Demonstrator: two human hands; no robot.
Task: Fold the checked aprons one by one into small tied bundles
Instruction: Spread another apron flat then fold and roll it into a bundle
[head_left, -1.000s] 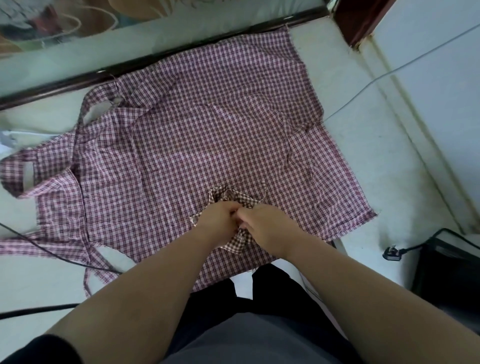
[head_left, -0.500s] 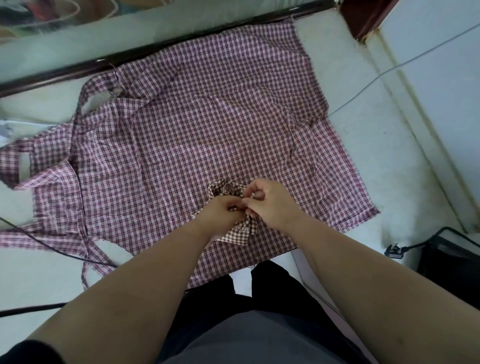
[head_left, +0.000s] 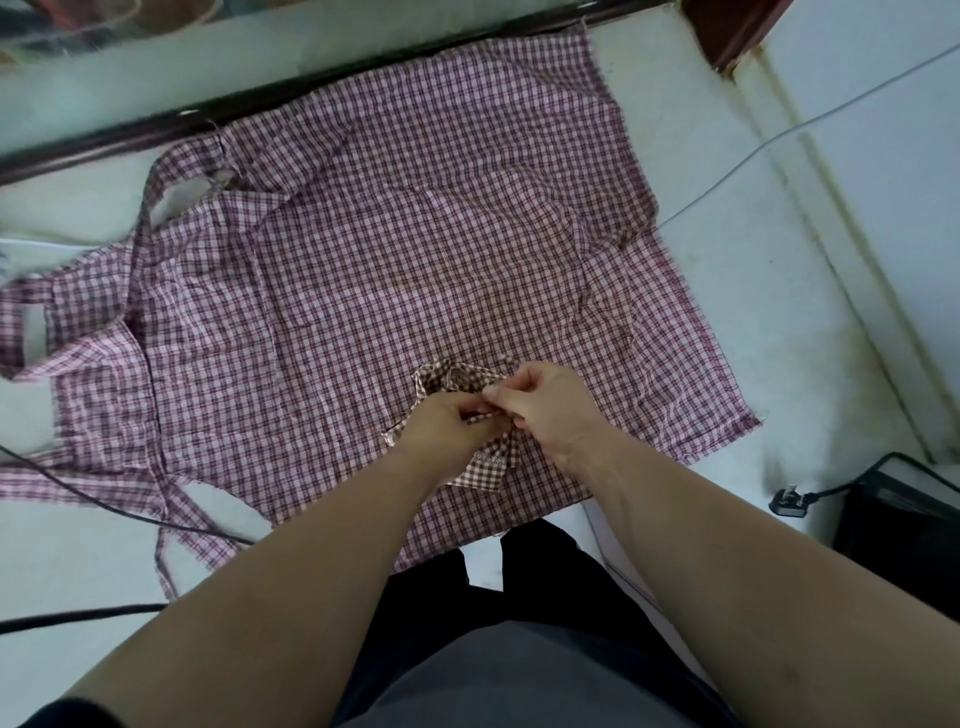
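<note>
Both forearms are bare along all that shows of them, and the left hand (head_left: 447, 426) and right hand (head_left: 545, 410) are bare as well. Up at the left arm's near end there's a sliver of black sleeve (head_left: 57, 714). Down the middle, a plain grey top (head_left: 519, 675), smooth and unmarked, and beyond it black trousers (head_left: 436, 597), two dark legs

Little brown-checked bundle (head_left: 485, 470) sits scrunched up on the near part of a big maroon-checked apron (head_left: 363, 260) that's spread out flat.
</note>
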